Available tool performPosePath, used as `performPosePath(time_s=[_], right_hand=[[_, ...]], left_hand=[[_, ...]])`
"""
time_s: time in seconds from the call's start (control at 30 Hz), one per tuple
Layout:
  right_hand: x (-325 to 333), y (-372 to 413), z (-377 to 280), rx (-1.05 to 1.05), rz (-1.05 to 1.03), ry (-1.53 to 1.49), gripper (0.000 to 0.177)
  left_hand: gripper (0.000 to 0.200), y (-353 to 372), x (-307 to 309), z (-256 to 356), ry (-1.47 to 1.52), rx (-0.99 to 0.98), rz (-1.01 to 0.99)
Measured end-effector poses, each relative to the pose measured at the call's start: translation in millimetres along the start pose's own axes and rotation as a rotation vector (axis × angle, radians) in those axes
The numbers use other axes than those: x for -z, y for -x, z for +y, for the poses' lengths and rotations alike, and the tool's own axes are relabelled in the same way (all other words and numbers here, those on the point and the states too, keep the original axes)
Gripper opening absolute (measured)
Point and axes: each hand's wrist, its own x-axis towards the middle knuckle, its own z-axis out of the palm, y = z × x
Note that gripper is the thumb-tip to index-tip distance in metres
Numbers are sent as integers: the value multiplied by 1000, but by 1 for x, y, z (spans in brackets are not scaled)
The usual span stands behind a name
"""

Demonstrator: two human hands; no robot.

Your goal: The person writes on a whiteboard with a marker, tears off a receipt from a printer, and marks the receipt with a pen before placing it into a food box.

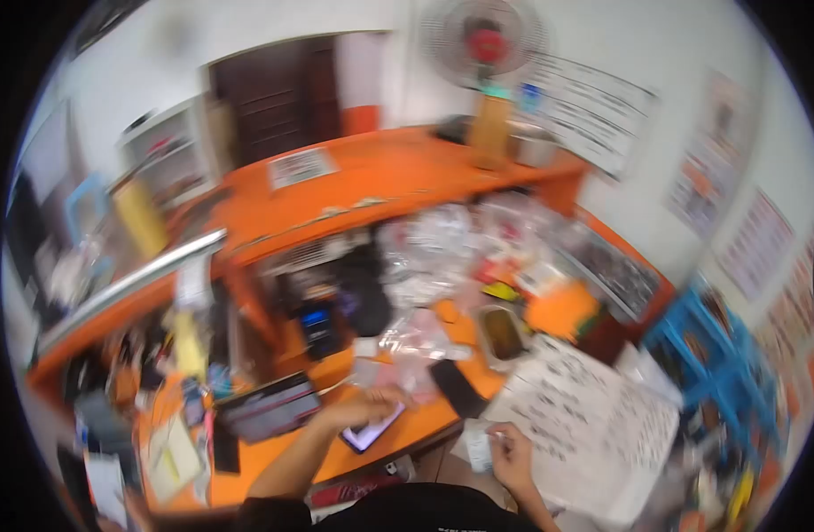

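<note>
My left hand [379, 404] reaches over a phone with a lit screen [369, 436] on the orange desk. Its fingers look stretched out over the phone's upper end, though blur hides whether they touch it. My right hand [513, 457] is closed on a small whitish packet [479, 446] at the desk's front edge. Beside that hand lies a large white sheet with dark handwriting [558, 426]. A dark phone-like slab [457, 388] rests between the two hands, and a tablet with a lit screen [270, 408] stands left of my left forearm.
Clear plastic bags [429, 248] crowd the back of the desk below an orange shelf [336, 195]. A container with brownish contents [503, 335] stands behind the sheet. Blue plastic crates [722, 355] are stacked at right. An open notebook [172, 461] lies at left.
</note>
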Motion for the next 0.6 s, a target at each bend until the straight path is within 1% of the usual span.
performPosePath(time_s=[0.03,0.1,0.13,0.2,0.23,0.3,0.33,0.37,0.43,0.47,0.5,0.57,0.6], right_hand=[[9,15,-3,-9,21,-10,10],[25,42,6,-10,105,-155,11],[40,55,1,-48,230,-151,11],[65,76,-13,-137,185,-70,10],[75,92,-7,-168,292,-64,10],[90,121,4,-134,433,-58,14],[100,137,0,-170,448,-77,19],[108,153,-1,-196,528,-61,19],[120,182,-6,-273,402,-88,21],[127,195,-14,-193,463,-117,19],[139,209,-20,-210,518,-109,19],[168,237,-36,-121,674,410,21],[184,248,-57,-123,745,513,21]], left_hand=[[27,-21,-35,-22,61,197,-334],[32,-62,-105,-95,-332,-463,-530],[32,-71,-132,-91,-332,-461,-662],[43,-83,-170,-86,238,176,-737],[45,-101,-189,-119,404,209,-656],[43,-105,-250,-84,566,155,-272],[41,-109,-267,-73,600,199,-298],[41,-112,-283,-65,584,230,-377],[39,-115,-312,-52,712,235,-495],[36,-121,-326,-57,666,229,-520],[36,-122,-343,-57,654,254,-573],[28,-121,-375,-54,623,223,-705],[28,-118,-391,-55,609,244,-750]])
